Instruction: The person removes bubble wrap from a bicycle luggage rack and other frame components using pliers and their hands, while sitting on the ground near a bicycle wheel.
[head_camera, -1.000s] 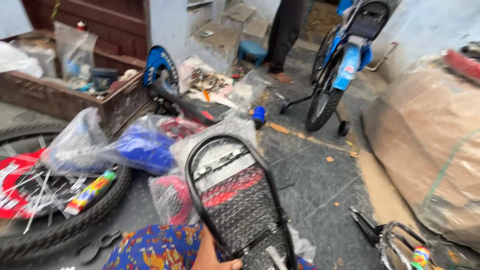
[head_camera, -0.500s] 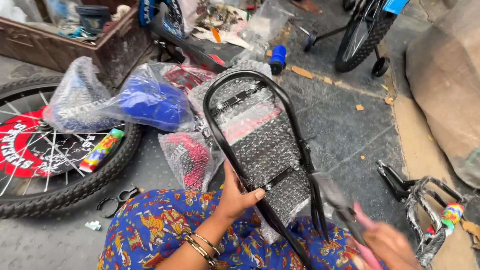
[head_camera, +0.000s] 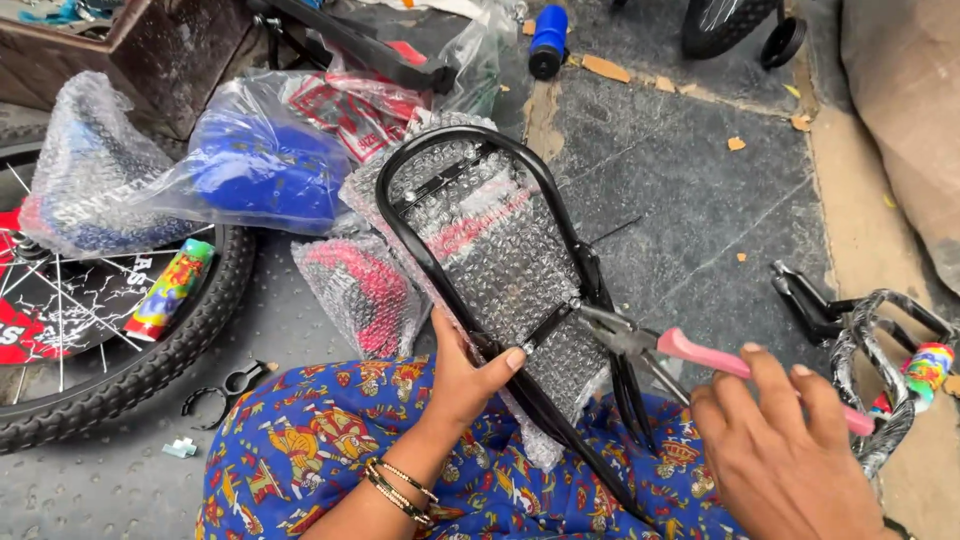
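Left hand (head_camera: 462, 375) had its grip clamped on the black tubular metal rack wrapped in bubble wrap (head_camera: 490, 250), which lay across the lap. Right hand (head_camera: 790, 460) was closed around the pink-handled pliers (head_camera: 690, 352) — their nose sat on the rack's crossbar fastener, just right of the left grip. I'd say brace the rack firmly and keep the pliers square, so they wouldn't slip.

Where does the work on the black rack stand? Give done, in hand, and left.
Done: nothing clearly finished; the rack lies across the lap, bubble wrap on its middle. In hand: the left hand grips the rack's side rail, the right hand holds pink-handled pliers with their tips at a crossbar fastener. Left: the wrap is not yet off, and wrapped parts lie on the ground beside it.
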